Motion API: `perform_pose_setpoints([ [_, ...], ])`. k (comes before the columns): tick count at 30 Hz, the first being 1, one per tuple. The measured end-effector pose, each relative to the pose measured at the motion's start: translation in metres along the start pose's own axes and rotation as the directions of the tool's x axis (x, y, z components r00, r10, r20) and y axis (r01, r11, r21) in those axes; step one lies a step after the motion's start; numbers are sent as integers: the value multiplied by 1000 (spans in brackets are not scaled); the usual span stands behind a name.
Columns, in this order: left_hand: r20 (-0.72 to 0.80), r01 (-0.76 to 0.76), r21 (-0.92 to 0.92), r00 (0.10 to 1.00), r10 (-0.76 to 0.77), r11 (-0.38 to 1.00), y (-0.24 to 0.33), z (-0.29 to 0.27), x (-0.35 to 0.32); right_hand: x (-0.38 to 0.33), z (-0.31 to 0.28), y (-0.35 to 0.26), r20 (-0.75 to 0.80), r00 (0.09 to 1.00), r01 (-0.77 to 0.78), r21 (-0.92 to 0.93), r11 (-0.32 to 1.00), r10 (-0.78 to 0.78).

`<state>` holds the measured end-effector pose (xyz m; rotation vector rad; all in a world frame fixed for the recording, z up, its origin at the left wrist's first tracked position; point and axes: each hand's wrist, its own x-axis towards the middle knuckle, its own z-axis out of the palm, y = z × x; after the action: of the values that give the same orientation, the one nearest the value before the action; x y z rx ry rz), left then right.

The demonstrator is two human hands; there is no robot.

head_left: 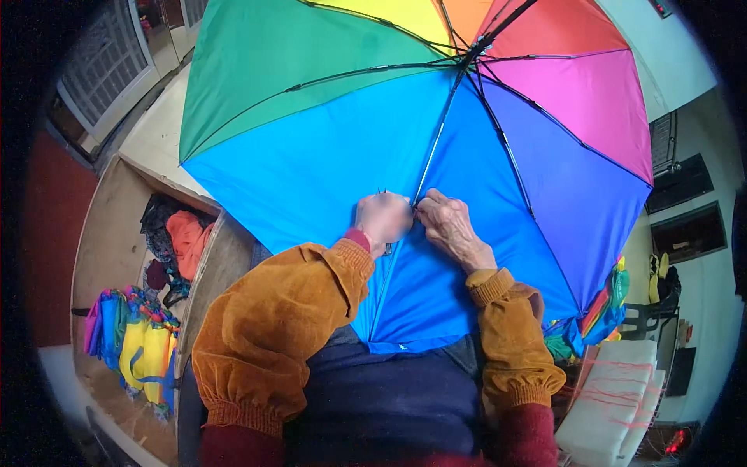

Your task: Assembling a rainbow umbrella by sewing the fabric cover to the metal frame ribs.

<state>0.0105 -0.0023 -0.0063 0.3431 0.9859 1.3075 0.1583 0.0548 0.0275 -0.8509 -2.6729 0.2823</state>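
An open umbrella (327,159) with rainbow-coloured panels spreads in front of me, its inner side and black ribs facing me. My left hand (381,218) is closed beside the rib (437,140) on the seam between the light blue and darker blue panels. Part of that hand is blurred, and what its fingers hold cannot be made out. A small metallic bit shows just below it. My right hand (450,226) pinches at the same rib from the right, fingertips close to the left hand. The lowest panel edge hangs over my lap.
At the left stands a wooden box (222,268) with folded colourful umbrellas (140,342) and dark and orange cloth (189,240). More rainbow fabric (607,307) bunches at the right. Beyond it is a white block-like stack (611,397) with red strands across it.
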Motion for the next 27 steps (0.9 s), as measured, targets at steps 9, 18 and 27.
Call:
perform_pose_setpoints([
  [9, 53, 35, 18, 998, -36, 999, -1, -1, 5, 6, 1, -1, 15, 1000, -8, -1, 1000, 8],
  [18, 16, 19, 44, 1000, -20, 999, 2, -4, 3, -5, -17, 1, -120, 981, -134, 165, 977, 155],
  [27, -22, -65, 17, 998, 65, 998, -2, -5, 1, -1, -6, -4, -19, 985, -163, 181, 970, 169],
])
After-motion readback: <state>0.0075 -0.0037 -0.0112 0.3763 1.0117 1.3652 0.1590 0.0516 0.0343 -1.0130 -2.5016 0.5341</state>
